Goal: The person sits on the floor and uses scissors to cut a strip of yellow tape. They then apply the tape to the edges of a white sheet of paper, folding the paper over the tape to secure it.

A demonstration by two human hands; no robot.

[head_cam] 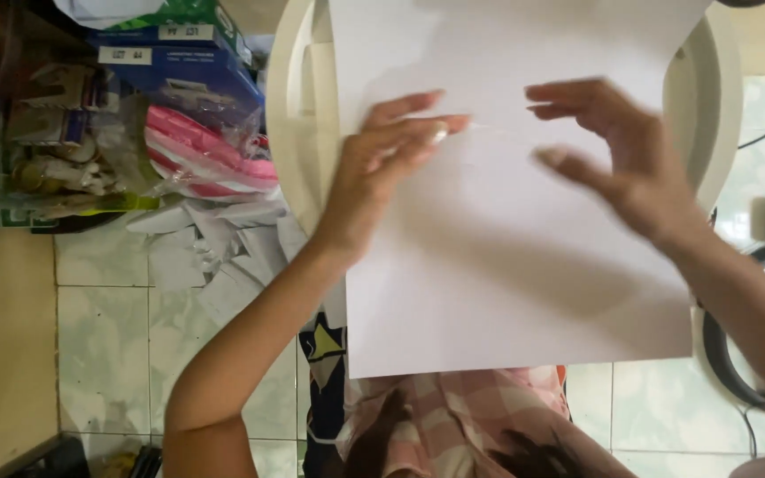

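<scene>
Fingers of the left hand [382, 168] are lying pressed together, tips flat on the white paper sheet [506, 265] near its upper middle. Fingers of the right hand [622, 159] are spreading in a loose curl, thumb and forefinger apart, hovering just over the sheet's upper right; whether they are touching it cannot be told.

Sheet: filling the centre of the frame, long axis running top to bottom, upper part seeming to be folding over along a faint crease between the two hands. Paper is lying directly under both sets of fingertips; left hand is the one in firm contact, so nearer.

Support: round white plastic stool [719, 115] is showing at the sheet's upper edges.

Surroundings: pink striped item in clear plastic bag [205, 159] and blue boxes [179, 62] are sitting at upper left; crumpled paper scraps [214, 239] are lying on pale tiled floor [108, 345] at left; checked pink cloth [453, 416] is showing at lower centre.
</scene>
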